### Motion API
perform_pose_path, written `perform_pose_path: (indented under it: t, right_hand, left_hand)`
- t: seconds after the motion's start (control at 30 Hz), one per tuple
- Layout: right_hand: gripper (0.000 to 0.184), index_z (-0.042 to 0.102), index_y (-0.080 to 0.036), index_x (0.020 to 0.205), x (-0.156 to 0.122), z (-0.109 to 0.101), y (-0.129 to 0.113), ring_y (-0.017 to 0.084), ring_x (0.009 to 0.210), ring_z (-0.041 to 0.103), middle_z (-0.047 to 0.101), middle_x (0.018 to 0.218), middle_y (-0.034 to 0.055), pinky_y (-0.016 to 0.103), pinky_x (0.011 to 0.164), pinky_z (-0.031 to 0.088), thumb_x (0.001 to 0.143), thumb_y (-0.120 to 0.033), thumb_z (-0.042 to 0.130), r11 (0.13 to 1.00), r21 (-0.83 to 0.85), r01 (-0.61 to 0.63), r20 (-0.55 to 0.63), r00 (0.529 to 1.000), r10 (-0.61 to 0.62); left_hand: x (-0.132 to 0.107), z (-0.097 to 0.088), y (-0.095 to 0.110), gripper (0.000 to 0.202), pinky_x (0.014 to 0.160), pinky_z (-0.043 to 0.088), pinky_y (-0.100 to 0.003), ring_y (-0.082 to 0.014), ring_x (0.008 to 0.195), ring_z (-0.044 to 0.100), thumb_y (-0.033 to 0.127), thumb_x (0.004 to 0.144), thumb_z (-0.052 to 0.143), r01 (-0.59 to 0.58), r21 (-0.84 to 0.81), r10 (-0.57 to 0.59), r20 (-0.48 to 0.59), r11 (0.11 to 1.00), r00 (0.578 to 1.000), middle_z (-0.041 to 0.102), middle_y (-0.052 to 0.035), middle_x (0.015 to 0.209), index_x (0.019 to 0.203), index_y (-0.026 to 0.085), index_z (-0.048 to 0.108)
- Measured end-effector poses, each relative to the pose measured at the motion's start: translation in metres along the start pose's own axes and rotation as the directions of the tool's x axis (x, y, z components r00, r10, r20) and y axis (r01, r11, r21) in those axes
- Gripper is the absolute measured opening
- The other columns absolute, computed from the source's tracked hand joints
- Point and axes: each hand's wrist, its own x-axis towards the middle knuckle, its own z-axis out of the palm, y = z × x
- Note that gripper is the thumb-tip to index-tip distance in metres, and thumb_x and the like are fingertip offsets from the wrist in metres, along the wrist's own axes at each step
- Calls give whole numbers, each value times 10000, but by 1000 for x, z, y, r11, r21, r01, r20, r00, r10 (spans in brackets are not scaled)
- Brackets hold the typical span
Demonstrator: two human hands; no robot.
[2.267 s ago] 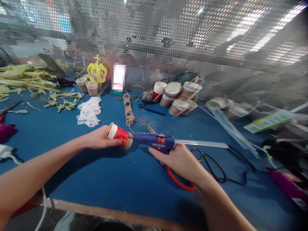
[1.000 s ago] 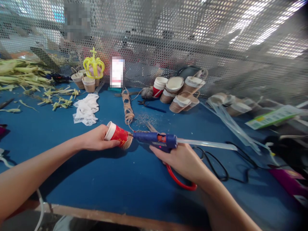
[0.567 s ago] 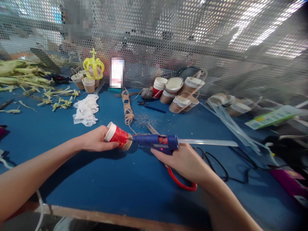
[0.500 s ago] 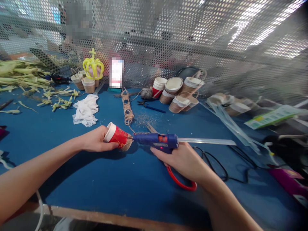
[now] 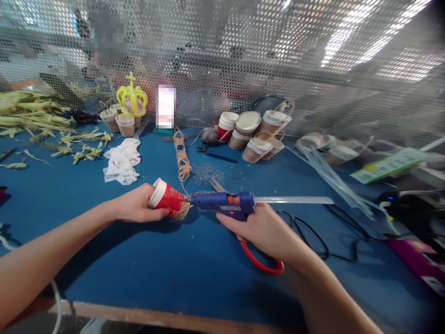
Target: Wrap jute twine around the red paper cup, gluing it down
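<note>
A red paper cup (image 5: 170, 199) with a white rim lies tilted in my left hand (image 5: 137, 204), its base pointing right. Twine is wound around the cup's base end, and a strand runs from there to a bundle of twine (image 5: 182, 160) on the table. My right hand (image 5: 262, 229) grips a blue glue gun (image 5: 222, 204), whose small red light is lit. The gun's nozzle is at the twine-wrapped end of the cup. From its back sticks a clear glue stick (image 5: 295, 200). Red-handled scissors (image 5: 260, 264) lie partly under my right hand.
Twine-wrapped cups (image 5: 257, 148) stand at the back, near pliers (image 5: 219, 155). White cloth (image 5: 123, 160), a yellow crown (image 5: 132, 99) and plant stalks (image 5: 31, 109) are on the left. Glue sticks (image 5: 330, 176) and a black cable (image 5: 313, 241) lie right. Perforated metal (image 5: 208, 60) closes the back.
The whole view has shifted slightly. Both hands stay nearly in place, with the nozzle still at the base end of the cup.
</note>
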Motion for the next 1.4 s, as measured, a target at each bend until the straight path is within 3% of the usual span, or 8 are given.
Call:
perform_pose_path:
  t: [0.13,0.33,0.63,1.1,1.3,1.4]
  right_hand:
    - [253,413,-203,473,1,-1,1,75,348,405,421,376,-70,194,356,374,669,-283,551,999,15,29,15,999,-29]
    - [298,430,-196,437,4,1,2,86,365,450,485,381,-41,195,384,398,695,-298,540,1000,-12,12,-4,1000,-12]
    - [273,422,-196,463,0,0,-3,76,334,403,448,363,-61,189,341,350,679,-292,560,999,35,-17,2,1000,17]
    - [280,422,-196,462,2,2,-2,83,363,428,466,381,-50,197,388,380,692,-296,546,1000,0,-17,-11,1000,17]
    - [131,484,-199,577,-3,2,-4,93,371,421,442,392,-67,205,375,363,693,-252,510,999,-31,24,-12,1000,-24]
    - [109,554,-192,647,-4,3,-3,110,436,469,527,476,-42,217,421,394,711,-253,489,986,-131,106,-26,994,-110]
  left_hand:
    - [0,0,-2,141,409,307,-152,-64,464,351,207,735,497,13,8,-13,6,1000,1000,460,30,540,726,92,577]
    - [0,-1,1,132,418,293,-159,-66,466,347,186,736,482,-57,72,57,8,996,998,438,31,524,657,105,550]
    - [0,0,2,155,420,305,-153,-72,487,361,189,715,492,-13,28,14,-10,1000,1000,460,23,545,766,83,594]
    - [1,1,1,94,391,266,-145,-56,458,314,170,729,490,-30,-6,30,-24,1000,999,426,44,537,708,109,557]
    - [1,1,-2,135,391,255,-148,-58,462,298,221,738,511,65,-56,-67,-36,996,997,411,46,531,710,100,563]
    - [0,1,-3,190,388,240,-148,-57,460,286,260,746,511,107,-71,-110,-35,992,993,398,46,525,722,86,583]
